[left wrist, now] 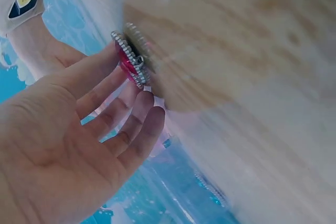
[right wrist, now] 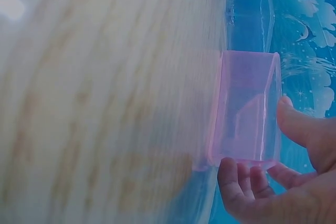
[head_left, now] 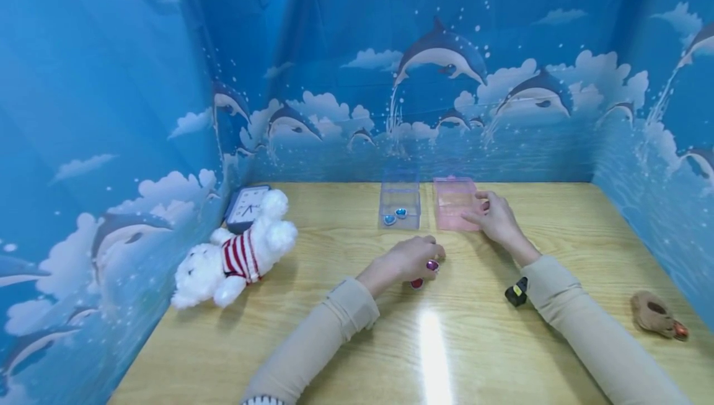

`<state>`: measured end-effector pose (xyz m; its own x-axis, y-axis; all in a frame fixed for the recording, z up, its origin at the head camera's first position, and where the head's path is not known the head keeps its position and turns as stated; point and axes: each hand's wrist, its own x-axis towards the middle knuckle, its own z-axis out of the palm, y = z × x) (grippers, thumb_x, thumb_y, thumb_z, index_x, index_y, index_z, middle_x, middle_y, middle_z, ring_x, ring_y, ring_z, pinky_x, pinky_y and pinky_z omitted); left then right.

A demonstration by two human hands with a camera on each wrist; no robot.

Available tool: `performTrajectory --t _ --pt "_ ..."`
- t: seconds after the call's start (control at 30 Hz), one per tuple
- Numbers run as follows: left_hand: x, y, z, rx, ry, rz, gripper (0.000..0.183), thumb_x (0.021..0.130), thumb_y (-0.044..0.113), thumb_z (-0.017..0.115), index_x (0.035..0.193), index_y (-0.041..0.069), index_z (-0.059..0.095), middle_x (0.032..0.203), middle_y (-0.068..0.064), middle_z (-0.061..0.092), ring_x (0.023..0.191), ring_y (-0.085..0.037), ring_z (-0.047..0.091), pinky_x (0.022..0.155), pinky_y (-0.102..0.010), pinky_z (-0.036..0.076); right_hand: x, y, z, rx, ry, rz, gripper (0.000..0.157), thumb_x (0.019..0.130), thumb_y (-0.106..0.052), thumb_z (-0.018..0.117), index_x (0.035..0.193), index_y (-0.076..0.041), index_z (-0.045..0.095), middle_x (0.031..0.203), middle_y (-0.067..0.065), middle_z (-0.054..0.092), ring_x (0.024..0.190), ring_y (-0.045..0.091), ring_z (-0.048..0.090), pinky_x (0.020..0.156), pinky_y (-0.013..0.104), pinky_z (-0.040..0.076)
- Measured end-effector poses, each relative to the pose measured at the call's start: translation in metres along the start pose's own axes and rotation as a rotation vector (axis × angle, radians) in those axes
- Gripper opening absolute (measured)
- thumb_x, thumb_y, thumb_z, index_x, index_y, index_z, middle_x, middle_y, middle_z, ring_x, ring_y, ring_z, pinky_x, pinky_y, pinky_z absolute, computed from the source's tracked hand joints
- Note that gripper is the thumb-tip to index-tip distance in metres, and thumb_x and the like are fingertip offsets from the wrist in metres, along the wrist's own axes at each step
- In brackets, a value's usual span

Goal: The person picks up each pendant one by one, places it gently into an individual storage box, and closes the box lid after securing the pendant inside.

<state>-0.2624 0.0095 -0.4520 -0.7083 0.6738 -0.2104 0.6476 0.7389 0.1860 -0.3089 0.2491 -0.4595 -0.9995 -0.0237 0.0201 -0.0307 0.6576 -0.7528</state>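
Currently, the left hand (head_left: 406,260) has its fingers narrowed at a purple gem (head_left: 432,265) and a red gem (head_left: 416,283), mid-worktop (head_left: 357,355); whether both are gripped, I cannot tell. Farther right, the right hand (head_left: 499,222) holds the pink box (head_left: 453,209), right of a clear box (head_left: 409,199) containing blue gems (head_left: 400,213).

Pink box (right wrist: 244,85), red gem (left wrist: 127,66) — red-white striped shirt (head_left: 242,257) — blue backdrop (head_left: 346,20), dolphin print

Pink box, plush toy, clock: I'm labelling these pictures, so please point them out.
Pink box (right wrist: 245,109): right wrist view, wall facing the camera.
Plush toy (head_left: 242,257): head view, striped shirt.
Clock (head_left: 246,206): head view, dial.
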Motion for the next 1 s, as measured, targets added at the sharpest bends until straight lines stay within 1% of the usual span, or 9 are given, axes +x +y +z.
performTrajectory --t 0.13,0.3,0.47,0.6,0.67,0.77,0.83,0.93,1.0 --pt "0.002 0.003 -0.001 0.102 0.002 0.025 0.029 0.097 0.026 0.076 0.125 0.025 0.074 0.118 0.005 0.067 0.102 -0.012 0.065 0.081 -0.022 0.057 0.0 0.001 -0.001 0.003 0.003 0.016 0.075 0.102 -0.03 0.071 0.157 0.007 0.037 0.136 0.034 0.054 0.117 0.042 0.057 0.082 0.042 0.053" --pt "0.005 0.006 0.0 0.178 0.025 0.03 0.01 0.1 0.025 0.071 0.109 0.025 0.075 0.106 0.005 0.064 0.089 -0.012 0.062 0.07 -0.022 0.054 0.002 0.001 -0.002 0.014 0.004 0.025 0.072 0.101 -0.028 0.072 0.156 0.005 0.039 0.134 0.032 0.056 0.115 0.04 0.057 0.077 0.032 0.051" --pt "0.01 0.008 -0.003 0.203 0.057 0.032 0.007 0.1 0.025 0.071 0.104 0.024 0.076 0.104 0.005 0.065 0.082 -0.009 0.06 0.067 -0.019 0.051 0.001 0.003 -0.004 0.032 0.002 0.026 0.07 0.101 -0.026 0.072 0.155 0.005 0.041 0.132 0.032 0.057 0.114 0.039 0.058 0.073 0.024 0.051" --pt "0.014 0.007 -0.008 0.148 0.082 0.038 0.012 0.101 0.023 0.07 0.11 0.021 0.077 0.115 0.002 0.068 0.083 -0.006 0.062 0.07 -0.014 0.052 0.0 0.004 -0.004 0.046 -0.006 0.035 0.07 0.101 -0.026 0.072 0.156 0.004 0.04 0.133 0.031 0.056 0.115 0.038 0.058 0.074 0.023 0.051" --pt "0.017 0.006 -0.011 0.09 0.09 0.035 0.016 0.102 0.021 0.069 0.116 0.019 0.076 0.123 0.0 0.069 0.089 -0.007 0.066 0.077 -0.013 0.054 0.0 0.004 -0.004 0.054 -0.009 0.042 0.07 0.101 -0.027 0.072 0.156 0.002 0.04 0.134 0.03 0.056 0.116 0.038 0.057 0.075 0.024 0.051" --pt "0.02 0.004 -0.015 -0.006 0.098 0.038 0.021 0.103 0.018 0.069 0.123 0.015 0.074 0.133 -0.005 0.067 0.102 -0.011 0.071 0.087 -0.016 0.058 -0.001 0.004 -0.004 0.063 -0.014 0.048 0.07 0.102 -0.028 0.071 0.157 0.001 0.04 0.135 0.03 0.055 0.117 0.038 0.057 0.076 0.025 0.051" --pt "0.024 0.002 -0.018 -0.059 0.115 0.046 0.025 0.102 0.016 0.07 0.126 0.013 0.073 0.139 -0.007 0.065 0.114 -0.015 0.07 0.095 -0.019 0.059 -0.001 0.004 -0.004 0.068 -0.017 0.049 0.07 0.102 -0.028 0.071 0.157 0.001 0.04 0.136 0.03 0.055 0.119 0.038 0.056 0.076 0.025 0.051" --pt "0.03 0.0 -0.022 -0.121 0.141 0.05 0.028 0.1 0.013 0.071 0.129 0.01 0.072 0.143 -0.011 0.064 0.125 -0.022 0.068 0.102 -0.023 0.058 -0.002 0.004 -0.005 0.076 -0.022 0.047 0.07 0.102 -0.028 0.071 0.158 0.001 0.039 0.137 0.031 0.054 0.121 0.039 0.056 0.077 0.024 0.051" --pt "0.035 -0.001 -0.024 -0.144 0.163 0.042 0.029 0.1 0.009 0.072 0.129 0.01 0.072 0.146 -0.013 0.063 0.127 -0.023 0.067 0.103 -0.024 0.058 -0.003 0.003 -0.005 0.08 -0.025 0.049 0.071 0.102 -0.027 0.071 0.158 0.001 0.039 0.137 0.031 0.054 0.12 0.039 0.056 0.077 0.024 0.052"
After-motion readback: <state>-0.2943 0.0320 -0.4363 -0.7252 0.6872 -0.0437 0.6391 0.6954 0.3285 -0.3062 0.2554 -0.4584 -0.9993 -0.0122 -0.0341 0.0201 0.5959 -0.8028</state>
